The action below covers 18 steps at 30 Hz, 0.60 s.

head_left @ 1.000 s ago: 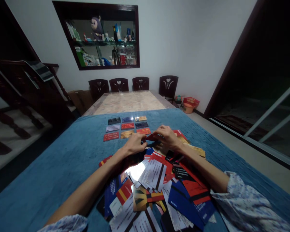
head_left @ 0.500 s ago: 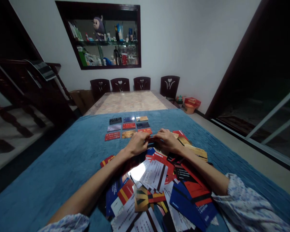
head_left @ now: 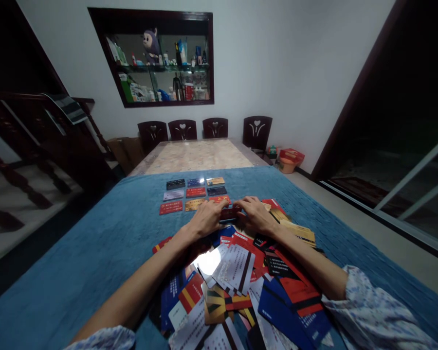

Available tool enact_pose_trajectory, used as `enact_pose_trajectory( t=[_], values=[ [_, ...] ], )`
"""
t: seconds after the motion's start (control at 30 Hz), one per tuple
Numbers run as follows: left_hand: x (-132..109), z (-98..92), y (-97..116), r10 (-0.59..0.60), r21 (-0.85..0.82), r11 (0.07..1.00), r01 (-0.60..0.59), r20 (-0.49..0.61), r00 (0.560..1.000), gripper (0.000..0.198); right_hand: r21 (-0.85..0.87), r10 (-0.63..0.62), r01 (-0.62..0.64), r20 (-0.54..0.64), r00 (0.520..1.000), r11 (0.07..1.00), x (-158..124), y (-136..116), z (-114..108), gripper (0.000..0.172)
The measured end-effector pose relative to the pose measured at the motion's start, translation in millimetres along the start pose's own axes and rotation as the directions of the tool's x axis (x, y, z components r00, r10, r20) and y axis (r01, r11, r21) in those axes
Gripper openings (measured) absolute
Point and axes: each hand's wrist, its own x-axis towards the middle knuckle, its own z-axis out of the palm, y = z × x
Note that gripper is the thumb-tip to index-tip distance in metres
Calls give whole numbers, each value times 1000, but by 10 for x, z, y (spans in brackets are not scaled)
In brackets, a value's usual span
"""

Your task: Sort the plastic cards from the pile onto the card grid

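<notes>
Between my two hands is a dark red card (head_left: 229, 213), tilted so that its face shows. My left hand (head_left: 205, 218) pinches its left end, and my right hand (head_left: 256, 214) has its fingers on the right end. Both hands are just above the far edge of a loose heap of cards (head_left: 235, 265) in white, red, blue, black and gold. Beyond them several cards lie flat in neat rows, among them a red card (head_left: 171, 207), a gold card (head_left: 194, 204) and a black card (head_left: 175, 184). My left hand is close to the nearest row.
A blue cloth (head_left: 105, 243) covers the near part of the long table (head_left: 204, 153). Dark chairs (head_left: 182, 130) line its far end. A glass-shelved niche (head_left: 168, 104) is in the wall, and a stair railing (head_left: 29, 141) stands at left.
The card between my hands has turned from nearly edge-on to showing its dark red face. My hands stay in about the same place, and the view has shifted slightly.
</notes>
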Motion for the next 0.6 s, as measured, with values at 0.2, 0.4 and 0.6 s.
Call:
enact_pose_trajectory(
  t=[0.2,0.4,0.6],
  values=[
    [-1,-55,-48,-38,-7,999,38,-16,999,42,-21,11,-11,-13,1000,1000,-8,-25,-8,27],
    [-3,-41,-64,-45,-27,999,44,-34,998,31,-26,2,-2,-9,1000,1000,0,-33,-13,25],
    [-3,-28,-72,-44,5,999,45,-34,998,24,-21,15,-15,10,1000,1000,-8,-41,-18,19]
  ],
)
